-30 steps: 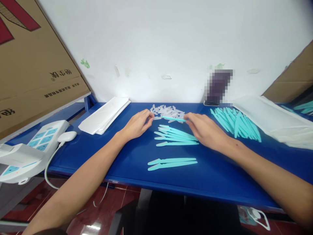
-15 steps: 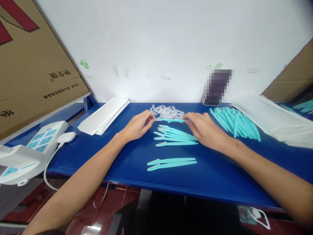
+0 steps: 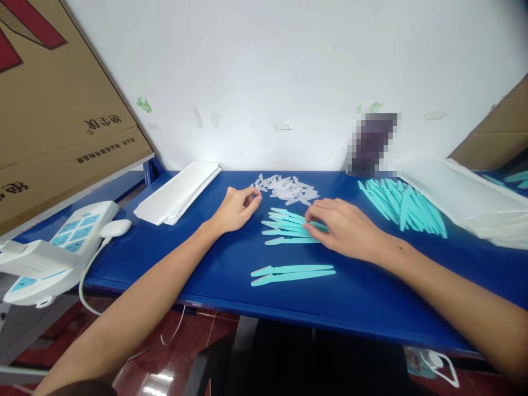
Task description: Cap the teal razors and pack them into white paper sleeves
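Observation:
My left hand point(image 3: 239, 209) is at the left edge of a heap of small clear plastic blade caps point(image 3: 291, 190). Its thumb and forefinger are bent together, and anything between them is too small to make out. My right hand point(image 3: 340, 228) reaches over a fanned group of turquoise eyebrow razors point(image 3: 280, 225), its thumb and forefinger closed on a razor handle there. The handle ends of this group are partly hidden under the hand. Nearer the front edge lie two more eyebrow razors point(image 3: 292, 273), side by side with their blade ends to the left.
At the right is a large pile of turquoise razors point(image 3: 404, 206) beside a white plastic bag point(image 3: 466, 192). A pixelated phone point(image 3: 373, 144) leans on the wall. Folded white sheets point(image 3: 179, 192) and a power strip point(image 3: 70, 236) are on the left, below a cardboard box point(image 3: 61, 110).
Both hands were holding a razor level between them before the cap heap. Now they are apart: my right hand has come down and nearer onto the fanned razors, while my left stays by the caps.

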The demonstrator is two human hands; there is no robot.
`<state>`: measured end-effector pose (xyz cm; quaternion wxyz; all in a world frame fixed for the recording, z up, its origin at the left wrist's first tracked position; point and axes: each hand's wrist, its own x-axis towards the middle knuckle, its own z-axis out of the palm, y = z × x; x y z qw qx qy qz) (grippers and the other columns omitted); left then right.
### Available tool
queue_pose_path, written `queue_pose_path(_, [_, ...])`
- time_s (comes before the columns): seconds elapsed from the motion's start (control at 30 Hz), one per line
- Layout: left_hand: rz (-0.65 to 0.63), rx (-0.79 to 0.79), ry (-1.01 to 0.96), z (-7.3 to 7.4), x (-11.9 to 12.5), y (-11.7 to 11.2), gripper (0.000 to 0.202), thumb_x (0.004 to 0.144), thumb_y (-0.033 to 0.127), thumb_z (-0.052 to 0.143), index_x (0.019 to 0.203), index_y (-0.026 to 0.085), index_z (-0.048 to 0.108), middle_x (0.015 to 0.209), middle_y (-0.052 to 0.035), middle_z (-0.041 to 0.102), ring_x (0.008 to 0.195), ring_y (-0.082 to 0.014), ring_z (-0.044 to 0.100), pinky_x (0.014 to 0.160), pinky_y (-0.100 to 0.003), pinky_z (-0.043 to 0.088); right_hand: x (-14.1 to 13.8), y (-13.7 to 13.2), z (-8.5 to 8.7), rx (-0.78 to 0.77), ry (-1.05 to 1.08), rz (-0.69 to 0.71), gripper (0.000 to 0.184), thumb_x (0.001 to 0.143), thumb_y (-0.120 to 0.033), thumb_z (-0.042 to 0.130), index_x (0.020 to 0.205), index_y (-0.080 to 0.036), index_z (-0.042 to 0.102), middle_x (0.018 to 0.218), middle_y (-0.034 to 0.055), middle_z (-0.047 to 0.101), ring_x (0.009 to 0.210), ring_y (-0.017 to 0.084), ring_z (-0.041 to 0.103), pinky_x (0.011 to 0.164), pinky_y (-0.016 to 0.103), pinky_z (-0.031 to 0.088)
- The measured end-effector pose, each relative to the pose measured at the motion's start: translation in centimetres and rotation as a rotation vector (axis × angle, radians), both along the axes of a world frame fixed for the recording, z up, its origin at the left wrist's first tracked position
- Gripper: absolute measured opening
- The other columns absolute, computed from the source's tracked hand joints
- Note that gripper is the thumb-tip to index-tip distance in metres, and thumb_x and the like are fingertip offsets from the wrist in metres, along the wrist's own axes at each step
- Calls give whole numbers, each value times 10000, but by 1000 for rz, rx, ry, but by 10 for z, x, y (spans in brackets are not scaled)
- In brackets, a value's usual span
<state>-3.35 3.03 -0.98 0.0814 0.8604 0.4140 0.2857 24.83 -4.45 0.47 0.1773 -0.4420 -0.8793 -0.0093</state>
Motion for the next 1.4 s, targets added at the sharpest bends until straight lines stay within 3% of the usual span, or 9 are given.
queue_pose_path(0.13, [114,12,-34,-5,-7,10,271,957,333,475,940,184,701,595,20,585,560,-157,542,663,-296,431,-6,-12,9,-66,-4,123,202,956,-372,540,921,-203,645,901,63,672,819,215,605,759,361,424])
queue_pose_path(0.23, [67,61,80,-6,-6,13,347,962,334,458,1138,165,704,1040,-104,708,961,-247,640,894,-384,495,-12,-24,15,-229,-38,262,222,910,-438,624,926,-221,668,912,43,665,840,211,610,782,359,437])
queue_pose_path(0.3, [14,35,210,-5,-5,13,438,971,352,451,1331,174,625,1423,-152,570,1313,-345,488,1066,-530,420,-15,-30,18,-295,-51,307,240,871,-458,672,940,-228,676,946,40,670,879,218,620,809,366,446])
queue_pose_path(0.4, [-21,-90,353,-3,-4,12,507,1006,363,389,1468,190,504,1592,-133,416,1486,-394,289,1131,-665,303,-17,-33,20,-381,-52,322,188,877,-412,669,937,-234,671,956,31,680,884,209,628,794,351,457])
queue_pose_path(0.7, [-144,5,267,-3,-9,13,352,980,212,429,1186,164,711,1282,-117,700,1191,-276,634,1048,-459,487,-9,-27,28,-509,-106,212,52,887,-279,616,911,-240,641,895,6,690,765,181,612,664,303,429])
queue_pose_path(1.0, [-111,37,126,-5,-17,17,291,961,168,492,1092,178,752,1033,-87,739,905,-210,690,871,-356,544,-16,-23,-1,115,-303,257,169,974,-209,522,836,-173,613,837,39,660,711,180,587,759,345,377])
queue_pose_path(1.17, [-39,-95,-362,-6,-7,13,221,918,331,645,1009,163,757,1014,-94,726,884,-203,702,834,-338,562,-16,-19,2,239,-218,243,220,1031,-225,423,897,-161,585,810,56,647,690,187,571,710,327,379])
queue_pose_path(1.27, [-22,-298,-663,-6,-1,12,347,827,431,758,995,129,725,891,-82,730,765,-182,711,764,-316,579,-12,-15,8,159,-91,140,244,1061,-266,355,942,-181,550,758,36,631,623,180,546,617,303,349])
queue_pose_path(1.4, [-19,-401,-796,-2,3,10,478,751,469,828,1070,136,703,791,-31,717,670,-140,677,701,-275,561,-5,-10,10,68,61,-9,216,1064,-288,306,1028,-196,498,790,34,641,585,176,544,545,290,296])
